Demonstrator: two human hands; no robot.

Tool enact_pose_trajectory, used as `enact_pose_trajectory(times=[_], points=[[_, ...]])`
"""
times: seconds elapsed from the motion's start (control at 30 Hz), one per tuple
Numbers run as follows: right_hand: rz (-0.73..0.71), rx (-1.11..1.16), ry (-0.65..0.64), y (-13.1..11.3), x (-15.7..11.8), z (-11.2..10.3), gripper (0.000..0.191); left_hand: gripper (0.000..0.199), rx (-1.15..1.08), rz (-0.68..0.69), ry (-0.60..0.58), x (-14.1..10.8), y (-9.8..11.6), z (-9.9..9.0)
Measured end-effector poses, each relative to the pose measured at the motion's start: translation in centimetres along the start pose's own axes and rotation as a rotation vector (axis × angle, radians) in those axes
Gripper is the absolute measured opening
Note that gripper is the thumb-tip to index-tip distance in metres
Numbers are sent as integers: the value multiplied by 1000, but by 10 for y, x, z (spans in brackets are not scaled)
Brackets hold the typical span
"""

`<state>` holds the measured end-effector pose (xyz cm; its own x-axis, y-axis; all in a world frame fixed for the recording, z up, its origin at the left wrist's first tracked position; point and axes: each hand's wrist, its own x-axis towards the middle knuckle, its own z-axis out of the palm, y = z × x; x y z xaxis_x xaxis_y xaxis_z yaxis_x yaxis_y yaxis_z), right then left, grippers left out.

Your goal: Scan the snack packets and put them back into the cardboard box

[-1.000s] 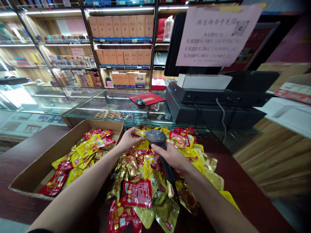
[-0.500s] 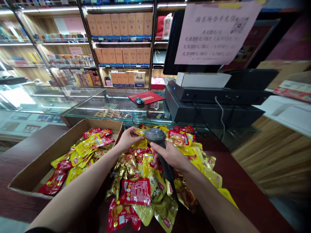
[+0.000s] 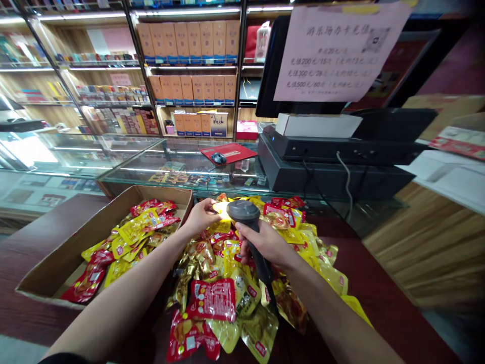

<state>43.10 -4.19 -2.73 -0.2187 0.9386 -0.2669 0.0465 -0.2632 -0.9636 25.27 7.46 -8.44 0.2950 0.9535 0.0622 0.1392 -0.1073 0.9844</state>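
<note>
My right hand (image 3: 259,240) is wrapped round the grip of a dark grey barcode scanner (image 3: 244,210), its head turned left. Bright light from the scanner falls on a yellow snack packet (image 3: 222,209) pinched in my left hand (image 3: 201,216), just in front of the scanner's nose. Glare hides much of that packet. Below both hands spreads a pile of red, yellow and gold snack packets, with a red packet (image 3: 212,299) near the front. To the left, an open cardboard box (image 3: 49,263) holds several more packets.
Behind the pile lies a glass display counter (image 3: 144,162) with a mouse (image 3: 219,158) on a red mat (image 3: 238,151). A black cash drawer (image 3: 303,169) and a monitor with a taped paper sign (image 3: 333,60) stand at the back right. Shelves of boxes line the wall.
The scanner's light has come on and brightens the packet in my left hand. Both hands stay almost where they were.
</note>
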Motion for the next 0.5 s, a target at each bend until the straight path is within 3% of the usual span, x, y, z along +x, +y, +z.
enact_pose_trajectory(times=[0.33,0.5], points=[[-18,26,48,-10,-4,4,26,44,-46,29,11,1,-2,1],[-43,73,38,-8,-5,5,33,47,-109,51,46,-1,9,-6]])
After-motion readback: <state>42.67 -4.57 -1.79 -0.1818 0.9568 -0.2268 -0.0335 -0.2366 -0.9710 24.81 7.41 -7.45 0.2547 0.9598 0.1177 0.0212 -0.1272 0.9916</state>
